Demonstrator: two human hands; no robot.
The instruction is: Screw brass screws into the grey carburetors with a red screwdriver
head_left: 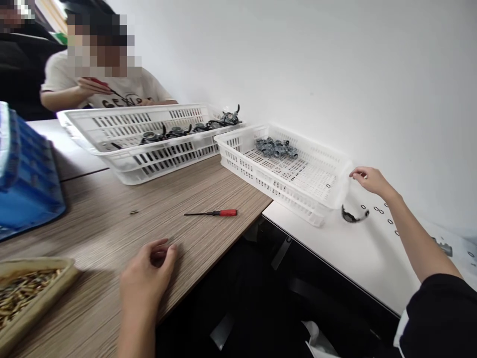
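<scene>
My left hand [147,276] rests on the wooden table [112,233], its fingers curled into a loose pinch; what is inside is hidden. A red-handled screwdriver [216,213] lies just beyond it, untouched. My right hand [368,180] reaches to the right corner of a small white basket [309,201], fingertips pinched together at its rim. I cannot tell whether it holds anything. Grey metal parts [275,147] lie in the basket's far end. A black curved gasket [354,216] and several small black rings [380,211] lie on the white table under my right hand.
A larger white basket [149,159] with dark mechanical parts stands behind. A blue crate [26,174] is at the left, with a cardboard tray of brass pieces [22,293] at the near left. A seated person [112,92] holds a red tool. A gap separates the two tables.
</scene>
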